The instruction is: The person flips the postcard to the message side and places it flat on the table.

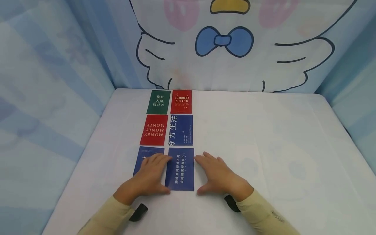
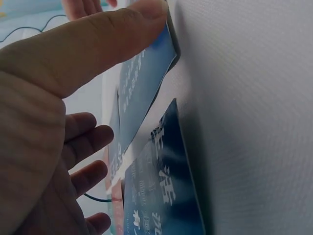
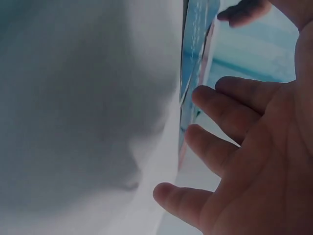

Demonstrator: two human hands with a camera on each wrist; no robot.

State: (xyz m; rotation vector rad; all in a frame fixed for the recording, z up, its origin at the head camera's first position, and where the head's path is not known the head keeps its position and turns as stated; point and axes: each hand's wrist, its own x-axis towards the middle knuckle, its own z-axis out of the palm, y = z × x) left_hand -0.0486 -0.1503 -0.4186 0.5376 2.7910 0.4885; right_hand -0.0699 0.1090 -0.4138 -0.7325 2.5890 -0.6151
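Observation:
A blue card with white Chinese writing (image 1: 180, 169) lies flat on the white table, between both hands. My left hand (image 1: 148, 174) is at its left edge, with fingertips at the upper left corner and the thumb by the lower left one. That hand partly covers another blue card (image 1: 149, 150). In the left wrist view, the thumb (image 2: 107, 41) reaches over the card's corner and the other fingers are spread. To the right, my right hand (image 1: 221, 176) stands with fingers extended, its index fingertip close to the card's right edge and its thumb slightly apart. Contact there is unclear.
Beyond the hands lie a red MONEY card (image 1: 154, 130), a blue card with large characters (image 1: 182, 130), a green card (image 1: 158, 102) and a red GOOD LUCK card (image 1: 181, 101), forming two columns. A patterned curtain (image 1: 223, 71) borders the white table (image 1: 264, 140).

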